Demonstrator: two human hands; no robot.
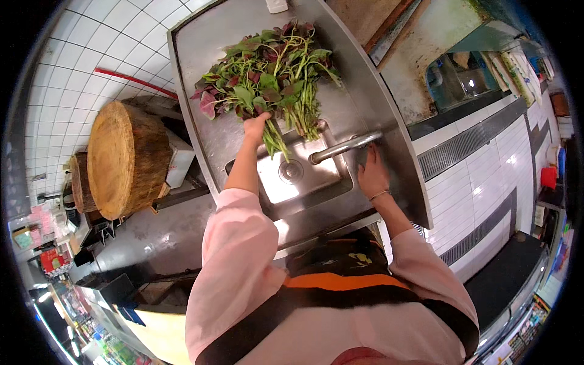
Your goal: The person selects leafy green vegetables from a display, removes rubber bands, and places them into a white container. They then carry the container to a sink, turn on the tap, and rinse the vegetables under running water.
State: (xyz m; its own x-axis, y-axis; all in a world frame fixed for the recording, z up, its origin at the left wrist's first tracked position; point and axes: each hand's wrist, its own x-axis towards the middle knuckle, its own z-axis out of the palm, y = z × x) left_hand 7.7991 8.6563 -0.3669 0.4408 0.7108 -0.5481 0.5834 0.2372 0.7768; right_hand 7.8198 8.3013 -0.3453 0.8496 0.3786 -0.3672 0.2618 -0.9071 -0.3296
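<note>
My left hand [256,127] grips the stems of part of a heap of red-and-green leafy vegetables, which look like amaranth [273,82]. The heap lies on the stainless steel sink counter [337,114], its leaves away from me, and the held stem ends hang over the basin [292,182]. A metal faucet spout [349,147] reaches across the basin's right side. Just beneath its right end is my right hand [374,173], fingers stretched forward; whether they touch the faucet's base or handle cannot be told. A round drain strainer [291,171] shows in the basin.
Thick round wooden chopping block [112,159] stands left of the counter. A red rod [137,83] runs along the white tiled surface at upper left. The counter's raised metal rim [406,137] borders the right side, beyond which lies a tiled floor with a drain grate [470,139].
</note>
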